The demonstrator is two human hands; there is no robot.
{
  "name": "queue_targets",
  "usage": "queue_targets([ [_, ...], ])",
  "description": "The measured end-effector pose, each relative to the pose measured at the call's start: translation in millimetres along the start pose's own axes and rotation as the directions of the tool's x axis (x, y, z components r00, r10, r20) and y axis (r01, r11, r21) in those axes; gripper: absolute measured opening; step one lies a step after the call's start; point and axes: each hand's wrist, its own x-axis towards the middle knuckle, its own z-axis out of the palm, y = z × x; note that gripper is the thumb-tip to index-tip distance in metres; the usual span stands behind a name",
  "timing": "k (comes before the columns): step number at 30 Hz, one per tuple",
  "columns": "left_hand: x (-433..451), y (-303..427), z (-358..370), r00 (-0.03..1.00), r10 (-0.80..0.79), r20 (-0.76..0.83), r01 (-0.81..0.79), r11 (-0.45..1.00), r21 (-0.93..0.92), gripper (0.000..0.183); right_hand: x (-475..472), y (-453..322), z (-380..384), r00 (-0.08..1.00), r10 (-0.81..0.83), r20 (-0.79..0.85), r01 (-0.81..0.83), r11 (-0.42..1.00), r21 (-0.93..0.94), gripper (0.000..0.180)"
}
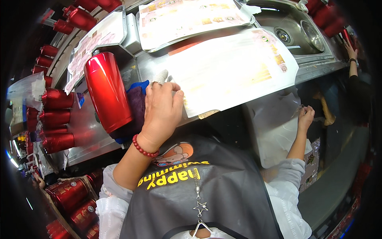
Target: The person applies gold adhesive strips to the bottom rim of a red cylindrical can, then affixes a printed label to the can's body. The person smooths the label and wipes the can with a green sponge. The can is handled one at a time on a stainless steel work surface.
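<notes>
My left hand, with a red bead bracelet at its wrist, rests at the left edge of a printed decal sheet. A pale wrap covers one of its fingertips; whether it pinches anything is unclear. Just left of it, a glossy red bottle lies on folded purple and blue cloths. My right hand is out to the right, over a white plastic bin, its fingers closed on a small piece of translucent film.
More decal sheets lie on a tray at the back and on another at the left. A steel sink is at the back right. Several red bottles stand left; others fill a box. Another person's hand holds a red bottle.
</notes>
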Motion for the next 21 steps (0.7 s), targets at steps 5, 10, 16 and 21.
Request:
queue_targets([
  [5,3.4,4.7,5.6,0.996,-0.08,0.031,0.08,0.997,0.017,0.022,20.2,-43.2,-15.4,0.985,0.01,-0.171,0.022,0.983,0.184,0.016],
  [10,7.9,1.5,10.5,0.999,-0.019,0.032,0.015,0.993,0.118,0.022,26.4,-28.7,-22.2,0.996,-0.067,-0.055,0.068,0.998,0.017,0.037],
  [16,6.3,5.2,2.0,0.992,0.127,-0.007,-0.124,0.979,0.163,0.013,1.9,-0.6,-9.6,0.85,0.162,0.501,-0.175,0.984,-0.022,0.052],
  [21,0.0,8.1,-1.4,0.986,0.156,-0.061,-0.134,0.954,0.268,0.014,30.4,-56.7,-49.4,0.648,0.235,0.725,-0.734,0.447,0.511,0.055],
])
